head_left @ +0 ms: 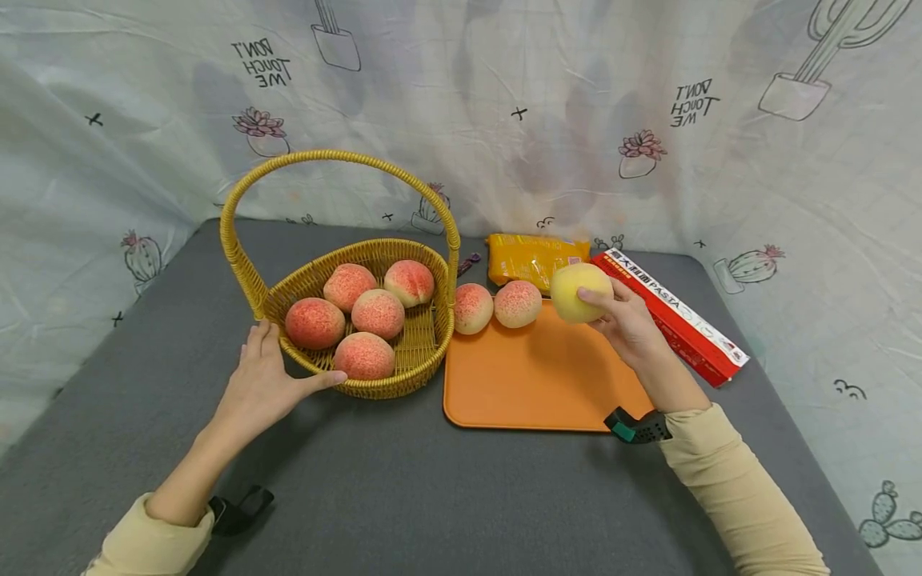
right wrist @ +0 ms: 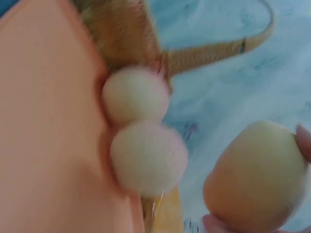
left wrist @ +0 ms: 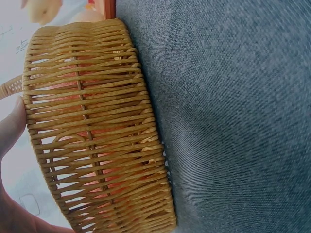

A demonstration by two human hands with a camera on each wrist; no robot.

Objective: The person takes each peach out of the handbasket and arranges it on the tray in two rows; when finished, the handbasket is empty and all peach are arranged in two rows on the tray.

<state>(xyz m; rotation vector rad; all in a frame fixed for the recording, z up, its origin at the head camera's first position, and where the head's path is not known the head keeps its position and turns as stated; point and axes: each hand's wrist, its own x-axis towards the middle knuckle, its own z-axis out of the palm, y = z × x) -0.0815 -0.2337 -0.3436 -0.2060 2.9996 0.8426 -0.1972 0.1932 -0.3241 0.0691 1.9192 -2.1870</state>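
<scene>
My left hand (head_left: 262, 384) rests on the near left rim of a wicker basket (head_left: 399, 388), thumb and fingers spread apart along it. In the left wrist view the thumb (left wrist: 12, 127) touches the woven rim. Several red-blushed peaches (head_left: 378, 314) lie inside the basket. My right hand (head_left: 630, 324) grips a pale yellow peach (head_left: 580, 293) above the orange tray (head_left: 540, 384). In the right wrist view that peach (right wrist: 260, 177) sits between thumb and fingers. Two more peaches (head_left: 517, 304) lie side by side at the tray's far left corner, beside the basket.
Behind the tray lies an orange-yellow packet (head_left: 533, 258). A red pasta box (head_left: 673, 320) slants along the tray's right side. The basket's tall handle (head_left: 331, 154) arches upward. A small dark wrapped item (head_left: 468, 264) lies behind the basket, near the patterned cloth backdrop (head_left: 461, 104).
</scene>
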